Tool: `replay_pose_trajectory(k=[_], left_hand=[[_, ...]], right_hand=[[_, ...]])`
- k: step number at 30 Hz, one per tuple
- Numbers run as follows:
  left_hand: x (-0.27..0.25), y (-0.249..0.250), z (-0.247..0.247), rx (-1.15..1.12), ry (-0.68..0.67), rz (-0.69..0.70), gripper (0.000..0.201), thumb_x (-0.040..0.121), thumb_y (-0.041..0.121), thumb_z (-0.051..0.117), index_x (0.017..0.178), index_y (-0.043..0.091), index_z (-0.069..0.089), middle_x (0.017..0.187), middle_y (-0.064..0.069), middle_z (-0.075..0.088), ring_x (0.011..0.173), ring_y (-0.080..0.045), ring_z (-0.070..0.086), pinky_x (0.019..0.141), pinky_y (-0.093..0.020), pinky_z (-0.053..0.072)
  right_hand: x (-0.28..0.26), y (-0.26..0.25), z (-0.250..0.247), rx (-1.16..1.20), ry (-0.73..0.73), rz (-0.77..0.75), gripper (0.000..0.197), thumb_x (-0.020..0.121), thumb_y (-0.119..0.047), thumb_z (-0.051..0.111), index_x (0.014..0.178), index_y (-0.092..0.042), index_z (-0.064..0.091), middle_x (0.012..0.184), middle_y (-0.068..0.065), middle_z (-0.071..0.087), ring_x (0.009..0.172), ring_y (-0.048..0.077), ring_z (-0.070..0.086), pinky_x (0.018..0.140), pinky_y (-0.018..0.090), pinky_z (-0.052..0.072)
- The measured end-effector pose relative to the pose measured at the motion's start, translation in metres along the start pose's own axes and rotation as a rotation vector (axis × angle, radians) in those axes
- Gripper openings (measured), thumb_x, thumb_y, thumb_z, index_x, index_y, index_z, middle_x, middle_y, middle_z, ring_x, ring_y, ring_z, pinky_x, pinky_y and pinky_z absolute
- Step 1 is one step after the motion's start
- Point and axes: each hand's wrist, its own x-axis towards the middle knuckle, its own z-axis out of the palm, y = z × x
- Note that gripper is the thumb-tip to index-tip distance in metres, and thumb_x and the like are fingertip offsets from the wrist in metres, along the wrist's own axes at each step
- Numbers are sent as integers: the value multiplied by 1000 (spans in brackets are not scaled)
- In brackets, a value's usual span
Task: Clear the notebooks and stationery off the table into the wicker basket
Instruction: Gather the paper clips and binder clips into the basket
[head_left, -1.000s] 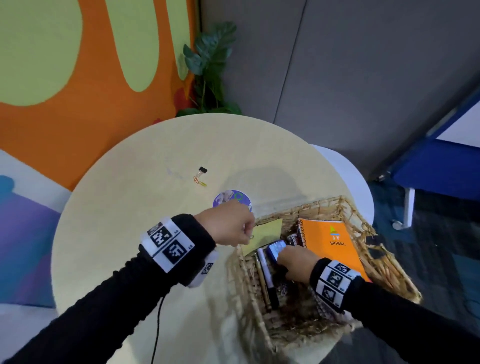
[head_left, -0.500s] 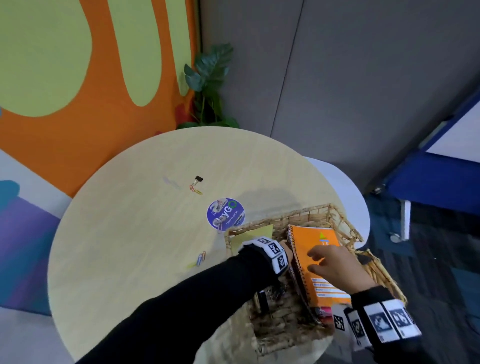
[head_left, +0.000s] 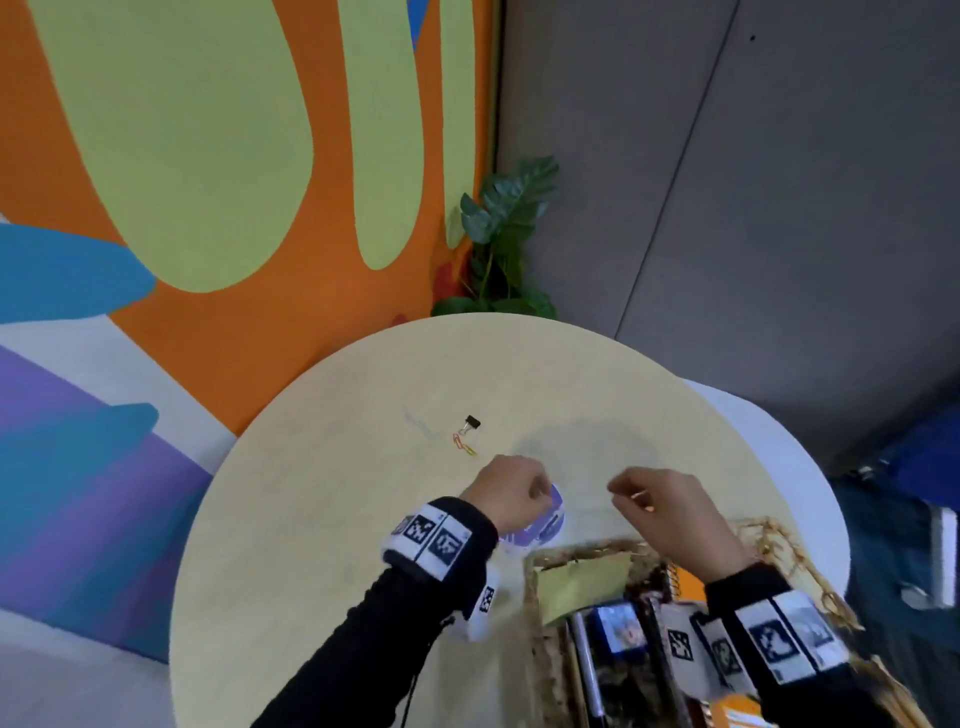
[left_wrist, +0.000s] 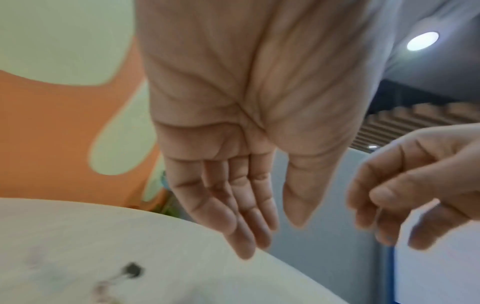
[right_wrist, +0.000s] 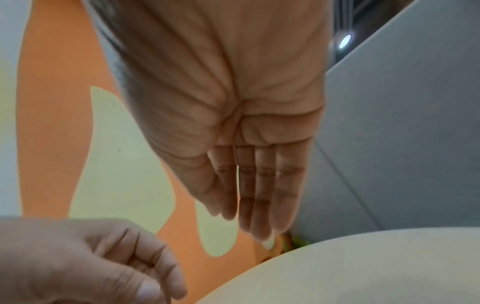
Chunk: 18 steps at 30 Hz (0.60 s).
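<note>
Nearest me, the wicker basket (head_left: 774, 535) sits at the worktop's (head_left: 322, 509) near right edge, holding an orange notebook (head_left: 688, 584), a yellow-green pad (head_left: 584, 579) and pens (head_left: 589, 670). Just beyond it my right hand (head_left: 675, 514) hangs above the worktop, fingers (right_wrist: 259, 195) straight and pressed together, holding nothing. My left hand (head_left: 511, 493) is over a round purple sticker (head_left: 548, 525), fingers (left_wrist: 233, 205) relaxed and empty. Farther out lie a black binder clip (head_left: 471, 422) and paper clips (head_left: 462, 444).
</note>
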Motion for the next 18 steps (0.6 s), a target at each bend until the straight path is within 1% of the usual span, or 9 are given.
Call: replay_pose_trajectory(k=[2, 3, 5, 8, 11, 14, 16, 17, 18], left_hand=[[7, -43, -12, -62, 102, -88, 21, 85, 18, 56, 101, 11, 67, 102, -6, 71, 94, -22, 65, 84, -27, 50], [11, -63, -17, -76, 143, -142, 21, 85, 18, 56, 103, 12, 66, 100, -5, 70, 89, -19, 64, 81, -24, 48], [18, -99, -24, -102, 203, -234, 20, 85, 17, 56, 102, 14, 65, 94, -1, 65, 83, -15, 58, 76, -19, 42], [28, -143, -27, -104, 237, -315, 9, 85, 16, 54, 91, 23, 58, 90, 4, 60, 83, -15, 57, 75, -20, 41], [39, -176, -27, -83, 230, -363, 12, 85, 15, 55, 88, 26, 50, 91, 4, 59, 86, -16, 57, 83, -26, 46], [51, -202, -29, -84, 251, -408, 14, 85, 15, 56, 93, 25, 50, 93, 5, 57, 84, -15, 53, 87, -29, 47], [60, -217, -32, -73, 268, -418, 18, 86, 14, 54, 103, 18, 58, 95, 4, 56, 85, -15, 52, 87, -29, 46], [65, -223, -35, -60, 274, -415, 23, 86, 12, 54, 109, 14, 59, 97, 3, 57, 86, -16, 53, 87, -29, 46], [70, -229, -38, -46, 284, -407, 27, 86, 11, 53, 112, 12, 59, 100, 1, 59, 90, -18, 56, 86, -29, 46]], right_hand=[[49, -24, 14, 35, 12, -73, 11, 85, -10, 62, 91, -10, 72, 88, 3, 76, 79, 21, 69, 77, 31, 52], [75, -34, 23, 41, -7, -101, 13, 85, -10, 61, 92, -9, 71, 91, 5, 76, 81, 23, 69, 79, 30, 51], [123, -50, 47, 12, -79, -124, 19, 86, -9, 57, 101, -8, 69, 102, 8, 73, 93, 26, 67, 85, 30, 48], [181, -64, 86, -94, -221, -139, 32, 89, -8, 51, 120, -9, 59, 124, 11, 62, 111, 29, 59, 95, 31, 44], [217, -68, 121, -189, -350, -143, 41, 89, 0, 46, 128, -10, 50, 134, 14, 48, 117, 33, 54, 98, 36, 43], [241, -63, 146, -275, -421, -180, 55, 86, 7, 43, 137, -13, 44, 146, 14, 37, 126, 33, 47, 104, 38, 43], [251, -61, 155, -321, -453, -224, 51, 89, 2, 43, 137, -16, 45, 154, 11, 28, 135, 32, 37, 109, 40, 38], [255, -60, 159, -339, -464, -241, 45, 90, -3, 43, 134, -15, 49, 154, 10, 29, 134, 32, 37, 109, 40, 38], [258, -60, 163, -355, -473, -253, 39, 91, -7, 45, 128, -13, 54, 150, 12, 35, 131, 33, 40, 107, 39, 38]])
